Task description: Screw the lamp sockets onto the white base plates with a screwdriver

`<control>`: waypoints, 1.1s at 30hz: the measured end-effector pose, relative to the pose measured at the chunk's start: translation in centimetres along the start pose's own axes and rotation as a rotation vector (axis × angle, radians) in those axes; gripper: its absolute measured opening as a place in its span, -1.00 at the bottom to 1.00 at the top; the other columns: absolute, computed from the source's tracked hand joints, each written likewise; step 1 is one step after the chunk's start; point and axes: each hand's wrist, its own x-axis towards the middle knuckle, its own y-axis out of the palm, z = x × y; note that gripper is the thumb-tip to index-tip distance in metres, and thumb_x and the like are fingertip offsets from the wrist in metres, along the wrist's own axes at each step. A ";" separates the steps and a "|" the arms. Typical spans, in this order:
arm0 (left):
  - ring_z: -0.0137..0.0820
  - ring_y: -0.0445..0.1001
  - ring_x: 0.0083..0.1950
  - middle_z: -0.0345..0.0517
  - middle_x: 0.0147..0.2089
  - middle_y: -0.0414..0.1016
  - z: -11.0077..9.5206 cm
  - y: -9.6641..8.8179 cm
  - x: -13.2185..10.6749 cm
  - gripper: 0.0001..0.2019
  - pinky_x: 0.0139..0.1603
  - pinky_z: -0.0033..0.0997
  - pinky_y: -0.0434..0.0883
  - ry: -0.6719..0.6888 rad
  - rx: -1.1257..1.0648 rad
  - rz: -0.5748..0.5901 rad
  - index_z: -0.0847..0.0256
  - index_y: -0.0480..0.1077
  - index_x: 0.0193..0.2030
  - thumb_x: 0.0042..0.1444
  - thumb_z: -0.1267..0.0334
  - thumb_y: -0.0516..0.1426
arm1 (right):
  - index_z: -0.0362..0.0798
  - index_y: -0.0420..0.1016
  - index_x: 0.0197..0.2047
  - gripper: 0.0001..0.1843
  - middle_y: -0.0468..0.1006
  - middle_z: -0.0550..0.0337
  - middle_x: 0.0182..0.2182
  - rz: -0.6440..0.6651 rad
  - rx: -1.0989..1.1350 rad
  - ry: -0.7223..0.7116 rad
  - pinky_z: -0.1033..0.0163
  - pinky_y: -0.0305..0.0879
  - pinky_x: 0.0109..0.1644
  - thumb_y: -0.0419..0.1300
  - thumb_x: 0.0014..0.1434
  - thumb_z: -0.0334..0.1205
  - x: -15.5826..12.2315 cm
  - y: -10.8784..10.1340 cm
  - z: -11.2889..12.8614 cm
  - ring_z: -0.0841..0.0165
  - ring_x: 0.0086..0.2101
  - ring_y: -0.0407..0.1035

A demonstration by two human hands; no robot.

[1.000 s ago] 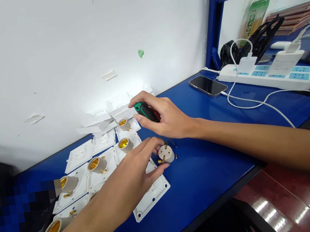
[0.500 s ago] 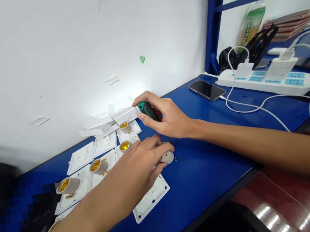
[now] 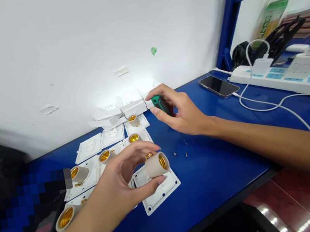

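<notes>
One lamp socket [image 3: 153, 166], pale beige, cylindrical, gold-threaded mouth facing right: we pinch it in our left hand [image 3: 121, 182] over a white plate [image 3: 163, 191]. One green-and-black screwdriver [image 3: 163, 106], gripped in our right hand [image 3: 185, 110].

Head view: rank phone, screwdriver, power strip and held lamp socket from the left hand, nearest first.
From the left hand:
1. Lamp socket: between its thumb and fingers.
2. Screwdriver: ahead and to the right, in the right hand.
3. Phone: farther right, on the table.
4. Power strip: right of the phone.
</notes>
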 end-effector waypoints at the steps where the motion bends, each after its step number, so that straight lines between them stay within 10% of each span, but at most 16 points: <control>1: -0.18 0.53 0.18 -0.12 0.07 0.54 0.3 0.0 -0.3 -0.67 0.29 -0.11 0.52 0.003 0.039 -0.011 -0.06 0.47 0.10 0.22 0.23 0.36 | -0.03 0.41 0.05 -0.81 0.20 0.44 -0.49 0.002 -0.006 0.005 0.30 0.09 -0.44 0.21 0.39 -0.27 0.0 0.0 0.1 0.49 -0.54 0.06; 16: -0.18 0.54 0.11 -0.13 0.05 0.56 0.4 -0.6 -1.6 -0.75 0.14 -0.17 0.58 -0.011 0.047 -0.074 -0.04 0.48 0.08 0.29 0.21 0.30 | -0.03 0.43 0.03 -0.83 0.21 0.43 -0.50 0.021 -0.033 0.076 0.29 0.13 -0.48 0.22 0.38 -0.27 -0.3 0.3 0.8 0.49 -0.56 0.14; 33: -0.08 0.51 0.02 -0.11 0.05 0.55 1.6 -0.1 -2.5 -0.65 -0.08 -0.15 0.50 0.092 0.625 0.028 -0.04 0.34 0.15 0.37 -0.12 0.21 | -0.06 0.44 0.02 -0.82 0.20 0.42 -0.48 0.043 -0.039 0.058 0.30 0.10 -0.45 0.23 0.36 -0.28 -0.4 0.2 0.5 0.48 -0.53 0.07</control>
